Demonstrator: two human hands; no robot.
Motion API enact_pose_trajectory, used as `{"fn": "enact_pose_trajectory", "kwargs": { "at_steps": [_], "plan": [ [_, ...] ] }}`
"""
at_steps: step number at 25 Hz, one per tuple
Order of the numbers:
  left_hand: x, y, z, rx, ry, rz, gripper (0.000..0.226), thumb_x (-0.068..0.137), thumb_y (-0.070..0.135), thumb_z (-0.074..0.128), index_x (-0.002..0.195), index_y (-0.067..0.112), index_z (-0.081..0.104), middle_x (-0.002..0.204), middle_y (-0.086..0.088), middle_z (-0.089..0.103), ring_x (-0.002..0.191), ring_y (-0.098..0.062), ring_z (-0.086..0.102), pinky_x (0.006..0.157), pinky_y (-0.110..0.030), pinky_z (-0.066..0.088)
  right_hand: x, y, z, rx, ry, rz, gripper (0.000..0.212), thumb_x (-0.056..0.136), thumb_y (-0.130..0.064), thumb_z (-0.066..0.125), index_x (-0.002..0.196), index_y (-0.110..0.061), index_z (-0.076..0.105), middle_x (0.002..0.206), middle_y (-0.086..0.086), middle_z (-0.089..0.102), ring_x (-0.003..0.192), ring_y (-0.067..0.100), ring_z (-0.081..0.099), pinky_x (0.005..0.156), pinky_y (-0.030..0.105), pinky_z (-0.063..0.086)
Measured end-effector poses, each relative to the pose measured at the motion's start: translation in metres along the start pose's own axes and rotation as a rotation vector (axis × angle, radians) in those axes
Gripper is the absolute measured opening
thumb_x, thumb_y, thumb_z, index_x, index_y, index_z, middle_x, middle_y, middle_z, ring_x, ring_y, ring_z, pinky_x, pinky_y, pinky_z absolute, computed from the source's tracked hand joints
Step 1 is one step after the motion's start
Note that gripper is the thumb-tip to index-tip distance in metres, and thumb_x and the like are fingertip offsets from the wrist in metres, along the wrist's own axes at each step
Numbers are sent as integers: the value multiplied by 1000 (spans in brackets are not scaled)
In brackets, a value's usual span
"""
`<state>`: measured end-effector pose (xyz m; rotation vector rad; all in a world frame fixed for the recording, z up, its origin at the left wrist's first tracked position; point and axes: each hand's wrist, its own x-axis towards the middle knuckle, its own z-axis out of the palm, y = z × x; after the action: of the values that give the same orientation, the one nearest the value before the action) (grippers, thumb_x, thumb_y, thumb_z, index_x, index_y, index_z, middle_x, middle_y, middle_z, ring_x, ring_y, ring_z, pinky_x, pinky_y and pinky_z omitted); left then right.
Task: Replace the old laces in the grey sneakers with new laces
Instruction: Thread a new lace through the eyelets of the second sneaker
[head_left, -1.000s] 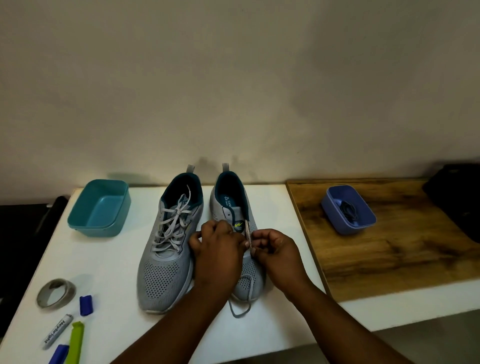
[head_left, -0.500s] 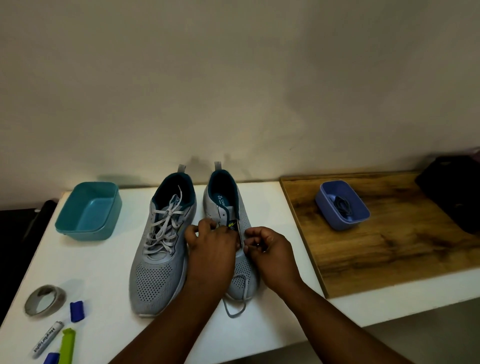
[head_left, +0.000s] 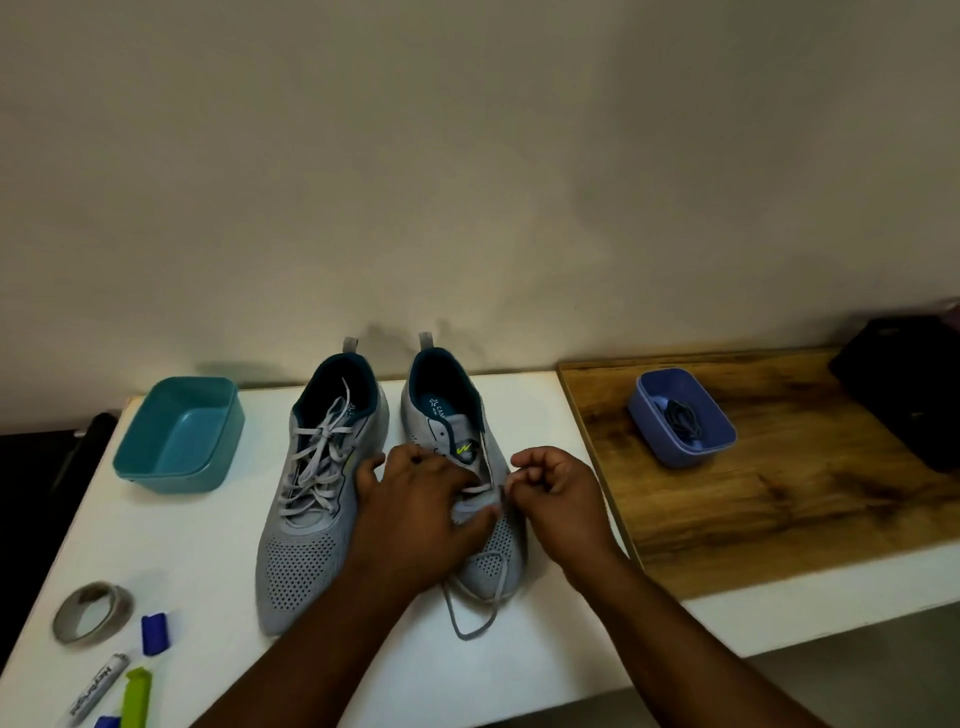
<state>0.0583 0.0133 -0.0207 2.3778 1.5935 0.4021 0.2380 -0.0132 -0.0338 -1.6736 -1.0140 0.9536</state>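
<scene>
Two grey sneakers stand side by side on the white table (head_left: 208, 545), toes toward me. The left sneaker (head_left: 311, 499) is fully laced with pale grey laces. The right sneaker (head_left: 457, 415) has its upper eyelets bare, and a grey lace (head_left: 470, 618) loops off its toe onto the table. My left hand (head_left: 415, 509) lies over the right sneaker's middle, fingers holding its tongue area. My right hand (head_left: 558, 493) is at the shoe's right side, pinching the lace near an eyelet. Dark laces (head_left: 680, 418) lie coiled in a purple tub (head_left: 680, 415).
An empty teal tub (head_left: 179, 434) sits at the table's back left. A tape roll (head_left: 93, 613), a blue cap (head_left: 155, 633), a marker (head_left: 96, 688) and a green clip (head_left: 136, 696) lie front left. A wooden board (head_left: 779, 493) adjoins on the right, with a black object (head_left: 904, 384) on it.
My right hand has drawn a little to the right of the shoe, pulling the lace sideways. My left hand has stayed over the sneaker. The view has shifted slightly.
</scene>
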Motion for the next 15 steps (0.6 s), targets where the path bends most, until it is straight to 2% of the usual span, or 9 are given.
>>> {"fn": "enact_pose_trajectory", "kwargs": {
  "at_steps": [3, 7, 8, 9, 10, 13, 14, 15],
  "plan": [
    [-2, 6, -7, 103, -83, 22, 77, 71, 87, 40, 132, 43, 55, 135, 24, 53, 140, -13, 30, 116, -56, 9, 3, -17, -15, 84, 216, -4, 23, 89, 2, 70, 94, -20, 71, 89, 4, 73, 85, 18, 69, 78, 34, 57],
    [-3, 7, -8, 94, -84, -1, 72, 71, 86, 38, 124, 40, 57, 129, 23, 55, 137, -12, 31, 114, -56, 10, 5, -38, -48, 244, 751, -45, 15, 95, -4, 66, 103, -16, 67, 103, -3, 68, 99, 18, 66, 90, 34, 58],
    [-4, 4, -9, 72, -79, -5, 70, 74, 85, 37, 123, 41, 58, 127, 23, 56, 137, -12, 32, 114, -55, 10, 5, -38, -53, 217, 816, -81, 15, 96, -6, 65, 107, -17, 66, 108, -3, 66, 103, 17, 64, 92, 34, 57],
    [-4, 2, -9, 46, -71, -9, 66, 76, 84, 37, 122, 41, 58, 126, 22, 57, 136, -13, 32, 115, -55, 11, 5, -36, -54, 136, 799, -116, 16, 97, -8, 64, 110, -18, 66, 113, -2, 64, 108, 16, 63, 91, 32, 55],
    [-4, 0, -10, 21, -65, -5, 63, 78, 82, 37, 121, 42, 59, 126, 21, 57, 137, -13, 32, 116, -55, 12, 4, -33, -50, -31, 684, -160, 18, 98, -11, 64, 114, -20, 66, 120, -2, 61, 111, 17, 61, 89, 30, 53],
    [-5, -3, -11, -18, -49, 15, 55, 80, 76, 39, 121, 45, 60, 128, 22, 57, 137, -12, 31, 116, -54, 13, -6, -11, -13, -649, 8, -312, 37, 98, -21, 66, 133, -30, 64, 136, -6, 51, 121, 12, 52, 95, 24, 45],
    [-5, -3, -12, -16, -43, 16, 54, 81, 74, 38, 121, 46, 59, 127, 22, 58, 136, -12, 32, 115, -53, 14, -8, -7, -1, -729, -111, -352, 39, 98, -22, 66, 135, -30, 64, 137, -9, 51, 120, 10, 52, 97, 24, 46],
    [-5, -3, -12, -13, -37, 18, 52, 82, 73, 38, 121, 46, 59, 126, 22, 59, 135, -12, 33, 115, -52, 15, -8, -3, 6, -728, -146, -370, 38, 97, -21, 66, 135, -30, 64, 134, -10, 54, 114, 8, 56, 96, 23, 49]
  ]
}}
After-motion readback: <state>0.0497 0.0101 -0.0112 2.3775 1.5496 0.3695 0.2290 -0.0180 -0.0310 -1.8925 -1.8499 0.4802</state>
